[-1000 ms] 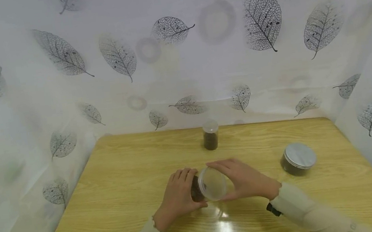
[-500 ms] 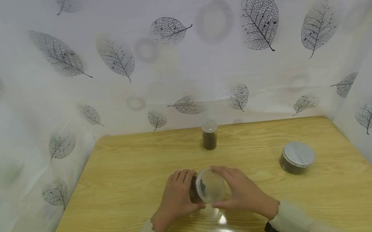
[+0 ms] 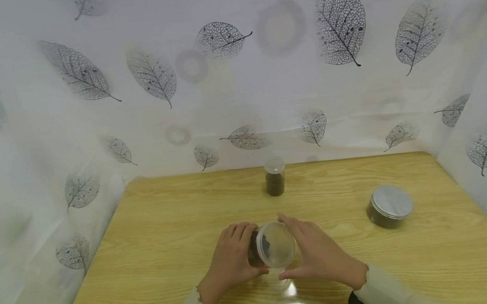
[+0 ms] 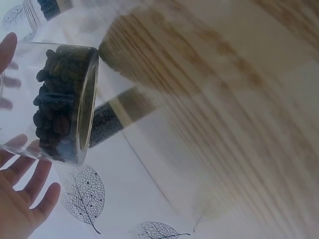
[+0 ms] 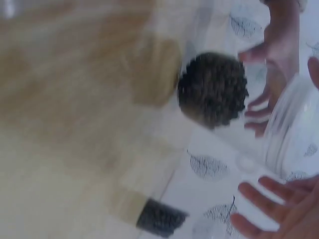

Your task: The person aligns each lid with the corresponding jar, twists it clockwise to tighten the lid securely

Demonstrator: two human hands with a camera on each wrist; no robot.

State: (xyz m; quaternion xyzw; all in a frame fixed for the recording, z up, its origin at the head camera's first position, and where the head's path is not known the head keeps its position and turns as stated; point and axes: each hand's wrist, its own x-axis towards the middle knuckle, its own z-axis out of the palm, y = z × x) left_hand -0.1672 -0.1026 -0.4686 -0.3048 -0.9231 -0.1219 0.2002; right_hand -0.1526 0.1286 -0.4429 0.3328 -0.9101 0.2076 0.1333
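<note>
In the head view a clear jar of coffee beans [image 3: 254, 253] leans to the right in front of the person, its bottom edge right at the tabletop. My left hand [image 3: 230, 257] grips the jar's body from the left, thumb in front and fingers behind. The round translucent lid [image 3: 279, 249] is on its mouth. My right hand [image 3: 320, 254] is spread around the lid, with a gap between thumb and rim. Dark beans [image 4: 62, 102] fill the lower part of the glass in the left wrist view.
A smaller jar with dark contents [image 3: 275, 179] stands at the back middle of the wooden table [image 3: 177, 206]. On the right is a squat container with a silvery lid [image 3: 392, 202]. A white leaf-printed sheet [image 3: 264, 93] encloses the table's back and sides.
My right hand has turned around the lid, and its thumb and forefinger have spread away from the rim. My left hand keeps holding the jar, which has barely moved.
</note>
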